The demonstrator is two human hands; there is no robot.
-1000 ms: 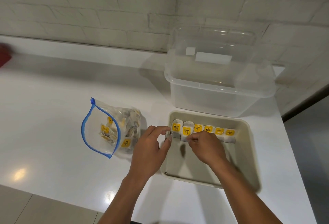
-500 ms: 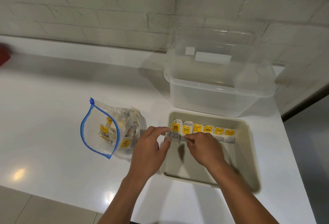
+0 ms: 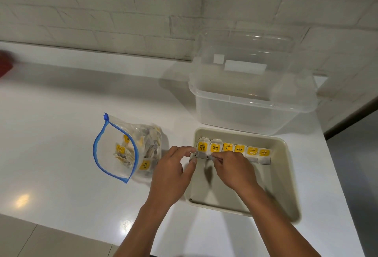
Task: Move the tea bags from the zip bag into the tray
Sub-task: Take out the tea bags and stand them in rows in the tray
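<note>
A clear zip bag [image 3: 114, 150] with a blue seal lies open on the white counter, holding several tea bags with yellow tags. To its right sits a beige tray [image 3: 286, 175]. Several tea bags [image 3: 239, 149] stand in a row along the tray's far side. My left hand [image 3: 173, 171] is at the tray's left edge, fingertips pinching the bottom of the leftmost tea bag [image 3: 202, 147]. My right hand [image 3: 233, 171] is inside the tray, fingers curled and pinching the bottom of the second tea bag [image 3: 215, 148].
A clear plastic storage box [image 3: 251, 93] with a lid stands right behind the tray, against the white brick wall. A blurred red object [image 3: 5, 64] is at the far left edge. The counter ends just right of the tray and near my forearms.
Both hands stay on the two leftmost tea bags, which now stand slightly more upright and aligned in the row. The zip bag has not moved.
</note>
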